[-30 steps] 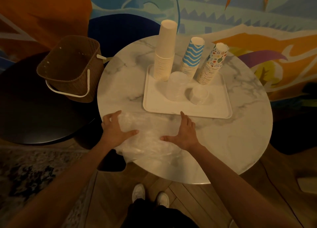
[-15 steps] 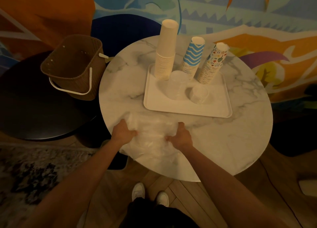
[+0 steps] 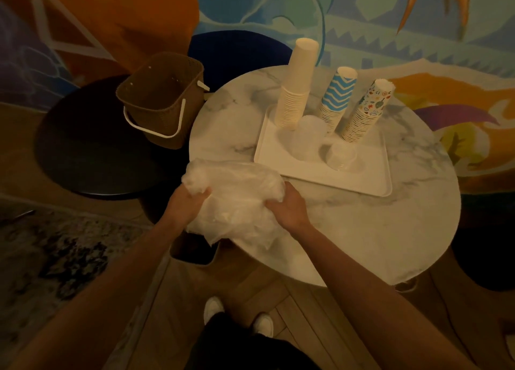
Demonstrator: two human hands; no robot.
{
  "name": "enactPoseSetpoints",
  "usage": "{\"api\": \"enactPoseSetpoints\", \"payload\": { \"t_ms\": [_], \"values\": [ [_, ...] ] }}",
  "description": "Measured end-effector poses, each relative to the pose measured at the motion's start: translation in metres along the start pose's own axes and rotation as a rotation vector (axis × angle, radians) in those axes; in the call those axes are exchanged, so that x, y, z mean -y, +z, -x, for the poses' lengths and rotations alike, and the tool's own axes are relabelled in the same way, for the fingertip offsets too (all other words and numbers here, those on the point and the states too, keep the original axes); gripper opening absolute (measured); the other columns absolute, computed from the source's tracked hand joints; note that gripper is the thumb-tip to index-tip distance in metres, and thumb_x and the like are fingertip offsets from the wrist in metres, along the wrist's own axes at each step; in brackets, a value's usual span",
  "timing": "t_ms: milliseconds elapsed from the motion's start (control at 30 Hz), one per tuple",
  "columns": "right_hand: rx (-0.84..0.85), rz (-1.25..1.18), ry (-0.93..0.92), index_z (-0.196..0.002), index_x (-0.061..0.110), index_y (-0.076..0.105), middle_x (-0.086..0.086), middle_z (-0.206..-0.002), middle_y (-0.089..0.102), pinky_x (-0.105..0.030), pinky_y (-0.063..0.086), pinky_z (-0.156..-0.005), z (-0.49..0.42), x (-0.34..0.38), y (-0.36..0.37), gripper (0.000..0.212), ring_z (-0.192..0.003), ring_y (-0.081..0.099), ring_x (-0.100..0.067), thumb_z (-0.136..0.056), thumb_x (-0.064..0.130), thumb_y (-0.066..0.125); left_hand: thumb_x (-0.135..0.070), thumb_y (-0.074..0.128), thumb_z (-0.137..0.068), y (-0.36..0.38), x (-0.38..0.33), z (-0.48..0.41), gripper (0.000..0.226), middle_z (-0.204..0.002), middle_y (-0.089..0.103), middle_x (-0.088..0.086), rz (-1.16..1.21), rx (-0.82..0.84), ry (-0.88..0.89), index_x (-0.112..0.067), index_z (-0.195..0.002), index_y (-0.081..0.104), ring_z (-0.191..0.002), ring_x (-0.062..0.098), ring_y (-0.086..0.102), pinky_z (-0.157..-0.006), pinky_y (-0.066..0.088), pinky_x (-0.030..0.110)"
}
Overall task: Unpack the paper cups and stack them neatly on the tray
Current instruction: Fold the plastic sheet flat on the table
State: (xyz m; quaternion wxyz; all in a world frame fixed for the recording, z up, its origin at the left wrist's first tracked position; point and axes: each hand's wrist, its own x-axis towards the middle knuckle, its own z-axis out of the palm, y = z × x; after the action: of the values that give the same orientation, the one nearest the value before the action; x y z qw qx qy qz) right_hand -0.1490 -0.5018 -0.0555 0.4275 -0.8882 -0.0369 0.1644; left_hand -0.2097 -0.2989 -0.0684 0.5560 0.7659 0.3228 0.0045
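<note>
Both hands grip a crumpled clear plastic wrap (image 3: 237, 194) at the near left edge of the round marble table (image 3: 362, 230). The left hand (image 3: 189, 205) holds the wrap's left side with its fingers curled into the plastic. The right hand (image 3: 287, 208) holds the right side, its fingers bent around the bunched film. Part of the wrap hangs over the table's near edge.

Just beyond the wrap lies the white tray (image 3: 320, 181), set toward the far right of the table. Three upside-down paper cup stacks stand along its far side: a tall plain stack (image 3: 295, 88) on the left, a blue zigzag stack (image 3: 337, 99) in the middle, and a patterned stack (image 3: 367, 110) on the right, the last two leaning right. Two clear cups sit nearer on the tray, one (image 3: 309, 135) just in front of the plain stack, a lower one (image 3: 341, 155) to its right.

Left of the table, a brown basket (image 3: 164, 99) with a white handle stands on a dark round table (image 3: 83, 152).
</note>
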Motion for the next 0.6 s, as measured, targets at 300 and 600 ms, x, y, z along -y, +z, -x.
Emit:
{"api": "enactPoseSetpoints", "payload": {
  "t_ms": [300, 600],
  "values": [
    [0.094, 0.129, -0.139, -0.117, 0.005, 0.051, -0.012, -0.113, 0.059, -0.030, 0.042, -0.085, 0.013, 0.041, 0.079, 0.037, -0.105, 0.055, -0.028, -0.081, 0.012, 0.060, -0.008, 0.054, -0.079, -0.075, 0.048, 0.024, 0.070, -0.127, 0.035, -0.005, 0.129, -0.077, 0.371, -0.041, -0.129, 0.019, -0.119, 0.015, 0.043, -0.101, 0.040, 0.034],
    [0.307, 0.205, -0.034, -0.123, 0.003, 0.041, -0.016, -0.124, 0.045, -0.037, 0.041, -0.092, 0.030, 0.070, 0.197, 0.049, -0.115, 0.047, -0.032, -0.080, 0.015, 0.060, -0.017, 0.059, -0.072, -0.131, 0.133, 0.011, 0.059, -0.125, 0.029, 0.002, -0.476, 0.096, 0.594, -0.032, -0.124, 0.035, -0.089, 0.028, 0.056, -0.070, 0.053, 0.039]
  ]
}}
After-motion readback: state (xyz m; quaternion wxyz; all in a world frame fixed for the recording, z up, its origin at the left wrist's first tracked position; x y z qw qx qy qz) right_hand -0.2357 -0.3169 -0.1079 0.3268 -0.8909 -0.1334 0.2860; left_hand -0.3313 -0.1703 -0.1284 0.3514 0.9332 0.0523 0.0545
